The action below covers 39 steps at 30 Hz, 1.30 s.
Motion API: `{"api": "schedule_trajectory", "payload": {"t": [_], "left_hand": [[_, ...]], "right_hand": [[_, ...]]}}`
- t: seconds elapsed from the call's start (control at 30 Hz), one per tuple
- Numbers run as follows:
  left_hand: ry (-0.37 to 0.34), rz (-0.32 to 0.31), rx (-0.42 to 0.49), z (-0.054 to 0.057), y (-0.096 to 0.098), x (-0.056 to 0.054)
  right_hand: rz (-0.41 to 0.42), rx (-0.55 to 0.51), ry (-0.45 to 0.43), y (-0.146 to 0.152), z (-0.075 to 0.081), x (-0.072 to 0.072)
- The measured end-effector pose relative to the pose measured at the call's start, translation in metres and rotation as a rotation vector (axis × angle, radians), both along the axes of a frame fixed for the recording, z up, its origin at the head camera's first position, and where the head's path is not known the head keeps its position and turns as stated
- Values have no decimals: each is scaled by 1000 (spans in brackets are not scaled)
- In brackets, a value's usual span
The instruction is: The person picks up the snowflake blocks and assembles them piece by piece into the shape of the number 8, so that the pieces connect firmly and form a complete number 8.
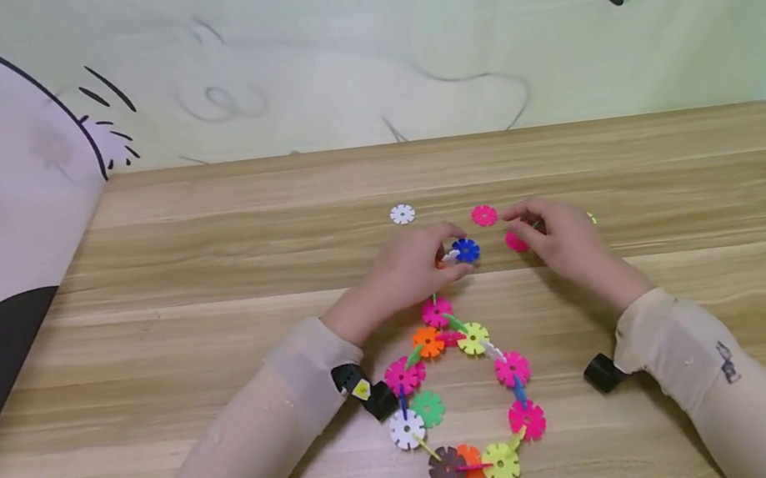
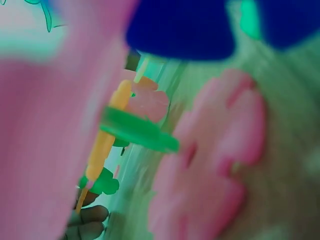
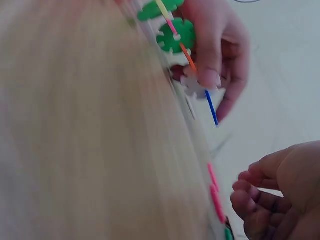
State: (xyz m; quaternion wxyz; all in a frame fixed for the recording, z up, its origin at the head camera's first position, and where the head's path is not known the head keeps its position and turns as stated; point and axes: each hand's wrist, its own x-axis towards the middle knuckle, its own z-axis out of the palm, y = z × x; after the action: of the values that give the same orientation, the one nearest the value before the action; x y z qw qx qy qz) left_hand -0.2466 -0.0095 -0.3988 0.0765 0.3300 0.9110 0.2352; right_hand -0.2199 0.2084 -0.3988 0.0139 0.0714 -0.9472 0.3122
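Slotted plastic discs are linked into a loop [image 1: 512,369] with a tail running up to my left hand [image 1: 413,272]. That hand pinches the tail's far end between thumb and fingers, at a white disc [image 3: 192,86]. A blue disc [image 1: 466,250] sticks out from the white one, past the fingertips. My right hand [image 1: 569,237] hovers over the table to the right, fingers loosely bent, with nothing visible in its grasp. Its thumb and forefinger are right by a loose pink disc [image 1: 516,241]. Another pink disc [image 1: 484,215] lies just beyond.
A loose white disc [image 1: 403,214] lies farther back. A yellow piece [image 1: 592,217] peeks out behind the right hand. Inside the loop rests a green disc [image 1: 430,409]. The wooden table [image 1: 684,172] meets a painted wall [image 1: 320,46] at the back.
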Motion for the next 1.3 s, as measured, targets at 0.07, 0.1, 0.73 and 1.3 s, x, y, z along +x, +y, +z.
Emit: {"api": "schedule_trajectory", "payload": {"t": [0.07, 0.1, 0.73, 1.3], "left_hand": [[-6, 3, -18, 1, 1, 0], [-5, 3, -26, 1, 1, 0], [-45, 55, -42, -2, 7, -6], [-50, 40, -14, -6, 9, -8]], "right_hand": [[-25, 61, 5, 5, 4, 0], [-31, 86, 1, 7, 5, 0], [63, 174, -43, 12, 2, -2], [128, 79, 58, -4, 0, 10]]}}
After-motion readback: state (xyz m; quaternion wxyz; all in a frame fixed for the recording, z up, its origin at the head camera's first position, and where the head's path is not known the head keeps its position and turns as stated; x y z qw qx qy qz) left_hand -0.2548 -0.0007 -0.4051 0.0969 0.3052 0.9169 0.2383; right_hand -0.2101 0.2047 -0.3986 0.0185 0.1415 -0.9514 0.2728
